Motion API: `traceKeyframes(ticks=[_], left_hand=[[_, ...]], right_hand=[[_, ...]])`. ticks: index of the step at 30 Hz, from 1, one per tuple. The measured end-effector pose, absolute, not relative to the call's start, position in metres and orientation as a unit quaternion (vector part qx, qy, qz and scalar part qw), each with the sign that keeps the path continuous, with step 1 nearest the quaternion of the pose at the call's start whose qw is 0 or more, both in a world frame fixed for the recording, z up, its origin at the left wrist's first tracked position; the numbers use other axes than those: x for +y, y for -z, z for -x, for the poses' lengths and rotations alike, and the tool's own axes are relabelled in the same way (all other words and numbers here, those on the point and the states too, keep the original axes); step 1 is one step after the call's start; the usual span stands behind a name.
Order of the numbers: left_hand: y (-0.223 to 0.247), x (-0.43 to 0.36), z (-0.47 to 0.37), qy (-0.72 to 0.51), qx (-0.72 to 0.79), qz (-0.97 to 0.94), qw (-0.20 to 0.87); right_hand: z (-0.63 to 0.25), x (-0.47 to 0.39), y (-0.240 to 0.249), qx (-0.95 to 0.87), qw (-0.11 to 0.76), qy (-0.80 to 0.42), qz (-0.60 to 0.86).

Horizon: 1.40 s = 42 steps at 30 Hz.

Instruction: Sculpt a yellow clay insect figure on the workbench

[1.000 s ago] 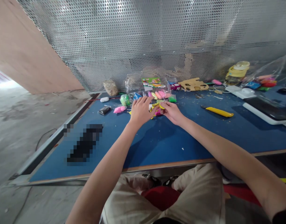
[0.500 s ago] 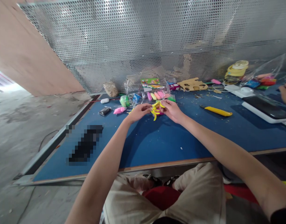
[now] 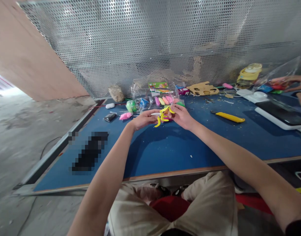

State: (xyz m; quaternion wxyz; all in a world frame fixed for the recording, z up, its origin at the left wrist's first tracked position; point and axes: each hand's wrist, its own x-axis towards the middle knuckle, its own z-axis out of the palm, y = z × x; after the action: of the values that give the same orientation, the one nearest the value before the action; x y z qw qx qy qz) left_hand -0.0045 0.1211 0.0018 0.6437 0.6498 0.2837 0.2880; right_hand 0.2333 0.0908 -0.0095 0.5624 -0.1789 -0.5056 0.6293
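Blue worktop lies under my left hand and right hand, pinching a curly yellow shape that looks partly made; bright packets sit beyond.

The near stretch of the blue tabletop is open from the pixelated dark patch rightward to the table's right side, below the yellow utility knife. Farther back, bagged clay pieces crowd the middle, with the perforated metal panel blocking passage behind. The power bank and another person's hands obstruct the right.
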Motion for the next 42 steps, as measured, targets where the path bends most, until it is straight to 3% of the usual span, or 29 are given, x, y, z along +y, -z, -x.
traceKeyframes(ticks=[10,19,27,42], left_hand=[[-0.002,0.122,-0.003,-0.293,0.297,-0.722,0.553],[-0.002,0.122,-0.007,-0.369,0.310,-0.753,0.449],[-0.003,0.122,-0.008,-0.402,0.330,-0.740,0.427],[-0.004,0.119,-0.012,-0.465,0.304,-0.666,0.497]], right_hand=[[-0.232,0.088,0.012,-0.529,0.542,-0.633,0.158],[-0.233,0.088,0.010,-0.539,0.536,-0.620,0.193],[-0.233,0.092,0.010,-0.512,0.560,-0.620,0.199],[-0.233,0.105,0.023,-0.546,0.580,-0.528,0.295]])
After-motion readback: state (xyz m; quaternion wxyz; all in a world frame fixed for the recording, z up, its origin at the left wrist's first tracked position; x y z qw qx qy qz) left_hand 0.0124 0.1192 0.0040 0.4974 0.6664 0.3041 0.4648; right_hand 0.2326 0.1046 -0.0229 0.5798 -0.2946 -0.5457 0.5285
